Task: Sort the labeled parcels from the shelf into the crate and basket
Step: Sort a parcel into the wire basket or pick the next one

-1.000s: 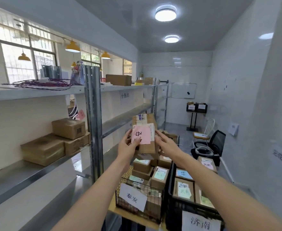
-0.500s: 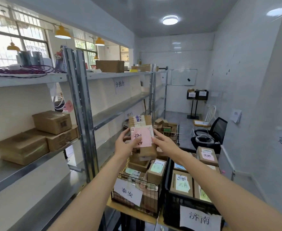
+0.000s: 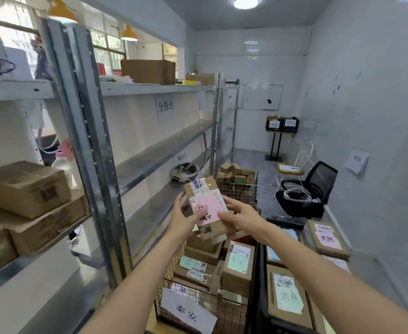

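Held up in both hands: a cardboard parcel [image 3: 209, 208] with a pink handwritten label [image 3: 209, 209], long axis running away from the body and tipped upward, label face up. Left hand [image 3: 186, 219] curled round the parcel's left edge, thumb on the label; right hand [image 3: 240, 216] clasping the right edge, fingers flat on top. Hanging directly above the wire basket [image 3: 199, 292], so a short drop downward if the label matches the basket's white tag [image 3: 188, 313]; just right of the basket, the black crate [image 3: 262, 285], reachable by a small shift toward the right hand. Inside the basket, brown boxes with green labels, stacked nearly to the rim. Inside the crate, flat boxes with green and pink labels. Left of the basket, the metal shelf [image 3: 149, 162], with more boxes [image 3: 26, 186] farther left.
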{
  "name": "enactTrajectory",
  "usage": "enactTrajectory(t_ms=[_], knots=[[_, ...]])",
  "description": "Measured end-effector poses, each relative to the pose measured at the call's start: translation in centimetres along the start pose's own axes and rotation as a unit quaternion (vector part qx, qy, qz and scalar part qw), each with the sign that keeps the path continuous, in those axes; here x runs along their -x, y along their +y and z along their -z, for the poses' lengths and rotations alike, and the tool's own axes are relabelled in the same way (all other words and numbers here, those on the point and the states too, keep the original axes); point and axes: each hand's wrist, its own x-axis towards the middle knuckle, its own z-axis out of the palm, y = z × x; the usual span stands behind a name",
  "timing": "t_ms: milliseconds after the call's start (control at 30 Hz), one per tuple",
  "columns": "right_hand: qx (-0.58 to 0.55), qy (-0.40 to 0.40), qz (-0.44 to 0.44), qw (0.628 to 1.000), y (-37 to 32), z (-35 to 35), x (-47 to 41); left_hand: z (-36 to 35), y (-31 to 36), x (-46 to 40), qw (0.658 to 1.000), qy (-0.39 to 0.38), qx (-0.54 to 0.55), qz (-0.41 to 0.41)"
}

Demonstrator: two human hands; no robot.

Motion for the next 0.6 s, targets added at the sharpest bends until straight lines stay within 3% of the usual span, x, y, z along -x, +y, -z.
enactTrajectory(t_ms=[233,433,600], knots=[[0.035,-0.009,-0.040,0.999,2.4,0.2,-8.3,2.4,-2.4,-9.1,0.997,-0.042,-0.050,0.031],[0.021,0.049,-0.067,0.996,7.6,-0.5,-14.5,4.1,-7.5,-14.9,0.994,0.016,-0.090,0.068],[0.039,0.038,-0.081,0.995,13.3,-2.0,-18.4,6.4,-15.4,-18.7,0.979,0.039,-0.173,0.097]])
